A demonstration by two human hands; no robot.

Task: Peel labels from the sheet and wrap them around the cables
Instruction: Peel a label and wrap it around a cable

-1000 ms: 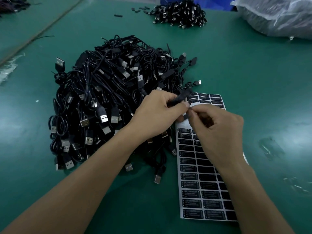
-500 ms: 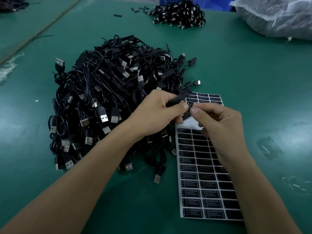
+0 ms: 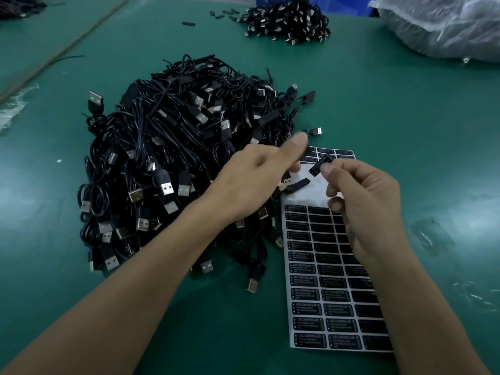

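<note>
Letting go with the left hand point(image 3: 259, 182); gripped a black cable end half a second back, now reaching flat over the pile point(image 3: 176, 163) with fingers point(image 3: 297, 143) straight, blurred and holding nothing. Pinching a label point(image 3: 321, 165) with the right hand point(image 3: 364, 209), thumb and forefinger closed on one edge, holding it tilted in the air just above the top of the sheet point(image 3: 319, 296); no longer working hand against hand as a moment ago.

Looks like a fresh label peeled and ready, with no cable in hand to take it; probably going for the next one from the pile, or for the black end point(image 3: 297, 185) lying on the bared white backing just beside the left hand; cannot tell whether that one already wears a label. Plenty of full rows left on the sheet, top rows partly stripped; a long way to go, judging by the heap on the tabletop point(image 3: 405, 131).

On to containers: clear plastic bag point(image 3: 446, 25) at far right, stuffed, contents too hazy to name; what looks like a blue bin point(image 3: 341, 2) behind the far pile point(image 3: 286, 20) of cables, inside hidden.
</note>
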